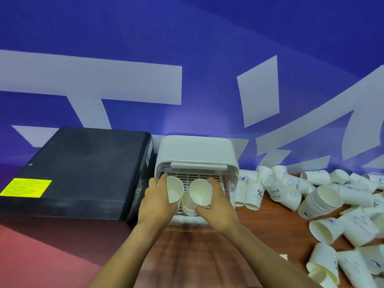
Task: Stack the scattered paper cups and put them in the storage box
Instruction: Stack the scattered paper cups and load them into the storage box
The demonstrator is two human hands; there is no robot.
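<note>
A white storage box (197,151) with its front lid raised stands against the blue wall, its slatted tray showing inside. My left hand (155,202) holds a white paper cup (174,189) at the box's opening, mouth towards me. My right hand (216,206) grips a second paper cup (200,191) beside it. Between and below them a stack of cups (188,205) lies in the box, partly hidden by my hands. Scattered paper cups (291,183) cover the table to the right, with a tall nested stack (320,201) lying among them.
A large black device (79,169) with a yellow label sits directly left of the box. The wooden table (187,256) runs towards me between my forearms. More loose cups (342,265) crowd the near right corner.
</note>
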